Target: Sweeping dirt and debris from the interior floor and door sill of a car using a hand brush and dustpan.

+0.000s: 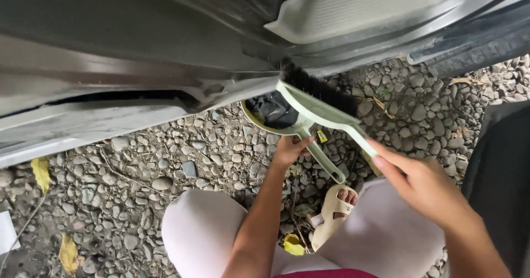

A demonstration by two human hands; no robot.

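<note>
Gravel point(138, 173); dark debris in dustpan point(273, 112).

brush point(323, 99) above dustpan point(276, 115) | both under car sill point(165, 85) | gravel point(165, 162) below

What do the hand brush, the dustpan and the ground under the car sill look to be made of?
Hand brush: pale green moulded plastic, matte, with black bristles, probably synthetic. Dustpan: same pale green plastic, smooth, with dark dirt inside. Ground: loose grey rounded gravel with dry yellow leaves. Car sill: painted metal, glossy, dusty.
</note>
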